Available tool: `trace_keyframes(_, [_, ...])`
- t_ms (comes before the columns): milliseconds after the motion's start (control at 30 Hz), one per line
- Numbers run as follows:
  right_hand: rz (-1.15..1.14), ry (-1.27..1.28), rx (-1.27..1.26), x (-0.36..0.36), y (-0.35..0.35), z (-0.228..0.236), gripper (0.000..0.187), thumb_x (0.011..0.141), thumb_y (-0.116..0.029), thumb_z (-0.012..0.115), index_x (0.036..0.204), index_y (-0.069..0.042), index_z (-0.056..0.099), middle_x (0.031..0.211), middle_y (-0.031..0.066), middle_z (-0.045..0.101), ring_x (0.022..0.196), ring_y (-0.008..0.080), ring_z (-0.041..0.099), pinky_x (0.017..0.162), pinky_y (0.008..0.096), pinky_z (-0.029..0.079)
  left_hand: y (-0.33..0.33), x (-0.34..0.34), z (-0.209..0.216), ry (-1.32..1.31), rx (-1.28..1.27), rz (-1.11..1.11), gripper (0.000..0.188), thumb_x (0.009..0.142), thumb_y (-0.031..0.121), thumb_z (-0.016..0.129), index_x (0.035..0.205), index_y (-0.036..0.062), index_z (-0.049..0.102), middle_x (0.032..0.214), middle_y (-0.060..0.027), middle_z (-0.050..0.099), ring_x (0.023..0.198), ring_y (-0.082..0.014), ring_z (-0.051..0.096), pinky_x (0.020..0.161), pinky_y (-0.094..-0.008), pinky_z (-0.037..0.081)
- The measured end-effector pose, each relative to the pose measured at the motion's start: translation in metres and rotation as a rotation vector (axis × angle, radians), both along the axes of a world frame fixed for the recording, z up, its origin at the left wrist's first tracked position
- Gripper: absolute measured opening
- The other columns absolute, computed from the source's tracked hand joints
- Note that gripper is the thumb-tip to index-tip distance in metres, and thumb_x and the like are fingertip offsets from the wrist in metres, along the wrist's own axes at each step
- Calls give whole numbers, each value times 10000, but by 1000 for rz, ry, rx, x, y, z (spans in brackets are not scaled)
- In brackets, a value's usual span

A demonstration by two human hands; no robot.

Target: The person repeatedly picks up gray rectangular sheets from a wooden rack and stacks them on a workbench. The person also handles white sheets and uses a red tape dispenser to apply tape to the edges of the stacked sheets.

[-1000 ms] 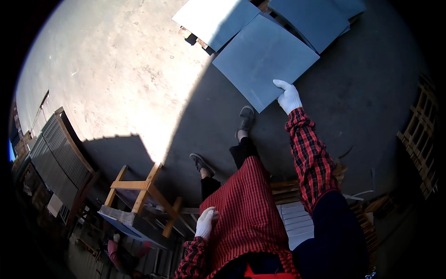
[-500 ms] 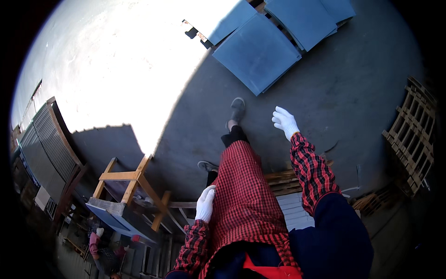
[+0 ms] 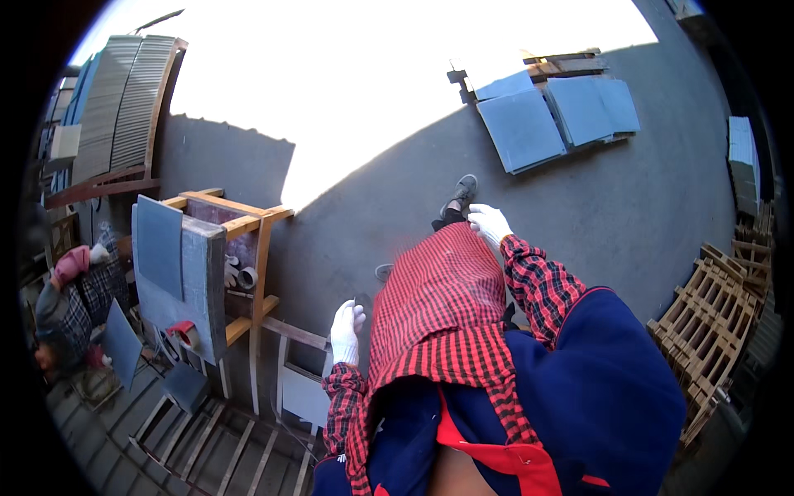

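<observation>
White gloves cover both my hands. My left hand (image 3: 346, 333) hangs beside my red-and-black checked apron (image 3: 438, 289), its fingers loosely bent and slightly apart, with nothing visible in it. Ahead of the apron, my right hand (image 3: 490, 225) is raised with the fingers half bent, also without anything visible in it. To the left of my left hand stands a workbench (image 3: 178, 248) with a wooden frame. A grey flat sheet (image 3: 160, 248) lies on it, along with a red-edged tape roll (image 3: 184, 332). My shoe (image 3: 465, 190) shows on the concrete floor.
Stacks of grey-blue sheets (image 3: 521, 128) rest on pallets ahead to the right. Wooden pallets (image 3: 707, 318) stand at the right. Another person (image 3: 78, 285) in pink gloves is behind the bench, near a slatted metal frame (image 3: 211, 450). A stack of corrugated sheets (image 3: 124, 107) stands far left.
My view has turned, so the sheet stacks sit farther right and the bench shows larger. My right hand has drawn in toward the apron, its fingers more bent.
</observation>
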State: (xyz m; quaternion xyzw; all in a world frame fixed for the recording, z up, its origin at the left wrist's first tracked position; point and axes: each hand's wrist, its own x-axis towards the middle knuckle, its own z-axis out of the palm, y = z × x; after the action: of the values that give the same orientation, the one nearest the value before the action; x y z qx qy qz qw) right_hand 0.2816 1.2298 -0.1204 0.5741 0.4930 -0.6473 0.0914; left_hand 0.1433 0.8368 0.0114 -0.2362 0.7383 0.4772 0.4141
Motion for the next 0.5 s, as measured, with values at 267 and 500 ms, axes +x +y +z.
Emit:
trace_keyframes(267, [1109, 145, -13, -195, -192, 25, 444, 890, -182, 644, 1311, -42, 632, 902, 72, 683, 730, 139, 632, 605, 291, 508, -321, 132, 56, 272, -163, 945, 436, 997, 396, 579, 1335, 121, 591, 1133, -55, 694, 898, -124, 648, 766, -300, 481])
trace_keyframes(500, [1447, 163, -36, -276, -350, 147, 529, 894, -248, 652, 1372, -31, 591, 976, 60, 675, 835, 149, 641, 706, 297, 512, -340, 241, 16, -100, -144, 1285, 369, 986, 374, 576, 1242, 116, 641, 985, -32, 694, 720, -94, 594, 603, -276, 416])
